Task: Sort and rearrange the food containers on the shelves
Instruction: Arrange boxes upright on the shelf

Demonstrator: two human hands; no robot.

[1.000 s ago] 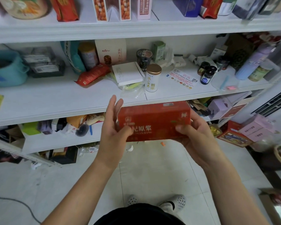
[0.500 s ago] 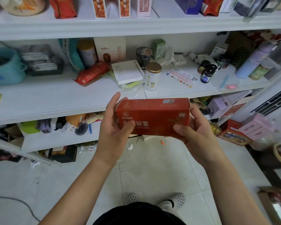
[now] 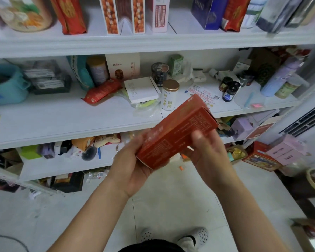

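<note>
Left hand (image 3: 133, 166): palm up, fingers curled round the near, lower end of the red box (image 3: 176, 131).
Red box: tilted, far end raised to the right, held in the air before the middle shelf (image 3: 62, 122).
Right hand (image 3: 207, 153): clamped on the box's right side, blurred.
Middle shelf: white, cluttered; teal basket (image 3: 5, 84) far left, gold-lidded tin (image 3: 169, 95) beyond the box.
Floor (image 3: 171, 197): pale tiles.

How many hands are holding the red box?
2. The left hand grips the red box at its lower end; the right hand holds it from the right.
</note>
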